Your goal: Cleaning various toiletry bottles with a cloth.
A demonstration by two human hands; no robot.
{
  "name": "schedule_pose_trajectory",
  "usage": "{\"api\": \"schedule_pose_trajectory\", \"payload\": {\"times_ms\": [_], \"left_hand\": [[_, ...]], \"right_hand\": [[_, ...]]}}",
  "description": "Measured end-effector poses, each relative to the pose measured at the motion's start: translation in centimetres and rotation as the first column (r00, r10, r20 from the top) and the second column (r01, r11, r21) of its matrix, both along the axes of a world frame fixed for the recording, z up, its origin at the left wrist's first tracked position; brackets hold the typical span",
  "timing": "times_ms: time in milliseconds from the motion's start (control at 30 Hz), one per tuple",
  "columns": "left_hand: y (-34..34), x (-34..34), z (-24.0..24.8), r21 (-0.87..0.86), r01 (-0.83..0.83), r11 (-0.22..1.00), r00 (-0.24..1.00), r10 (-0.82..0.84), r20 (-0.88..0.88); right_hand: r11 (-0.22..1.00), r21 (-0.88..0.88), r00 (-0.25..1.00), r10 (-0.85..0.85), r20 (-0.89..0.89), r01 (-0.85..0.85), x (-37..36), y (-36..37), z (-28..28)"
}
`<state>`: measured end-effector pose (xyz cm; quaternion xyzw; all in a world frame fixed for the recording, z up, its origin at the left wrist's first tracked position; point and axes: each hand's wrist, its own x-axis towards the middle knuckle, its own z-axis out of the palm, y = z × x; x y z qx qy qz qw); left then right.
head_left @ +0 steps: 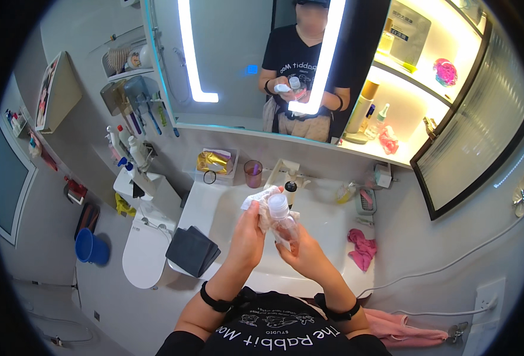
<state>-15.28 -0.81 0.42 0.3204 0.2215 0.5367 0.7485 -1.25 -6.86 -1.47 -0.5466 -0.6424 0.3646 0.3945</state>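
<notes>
Bathroom sink (226, 204) below: right hand (303, 252) is gripping a clear bottle (282, 219) (capped), left hand (247, 228) is pinching a white wipe (255, 197); wet grip could slip, dropping it.

Centre frame: our right hand (302, 252) grips a clear bottle (282, 221); left hand (247, 234) presses a white wipe (256, 197) against it, above the sink (327, 216).

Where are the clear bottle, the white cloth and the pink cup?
clear bottle (284, 221), head view, on its see-through body below the white cap.
white cloth (253, 197), head view, on the bunched part above the left hand.
pink cup (253, 174), head view, on its side wall.
</notes>
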Motion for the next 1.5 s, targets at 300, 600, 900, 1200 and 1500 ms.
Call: {"api": "schedule_pose_trajectory", "payload": {"times_ms": [300,600,900,1200,1500], "left_hand": [[-0.7,-1.7,0.6,0.786,0.030,0.618,0.692,0.554,-0.462],[-3.7,-3.5,-2.1,0.622,-0.054,0.781,0.684,0.483,-0.547],[-6.8,-3.2,-0.9,0.614,-0.332,0.716,0.910,0.413,0.011],[-6.2,-2.8,-3.0,0.626,-0.460,0.629,0.817,0.576,0.022],[-5.6,-3.3,-4.5,0.708,0.064,0.703,0.756,0.429,-0.494]], "right_hand": [[0.988,-0.151,0.997,-0.048,-0.053,0.039,-1.3,-2.3,-0.1],[0.972,-0.195,0.861,-0.209,-0.463,0.132,-2.4,-6.0,-0.2],[0.979,-0.200,0.748,-0.099,-0.657,-0.045,-2.4,-9.5,-0.7],[0.957,-0.290,0.640,-0.229,-0.734,0.009,-3.8,-11.2,-3.6],[0.921,-0.336,0.788,-0.352,-0.505,0.197,-4.1,-11.1,-2.7]]}}
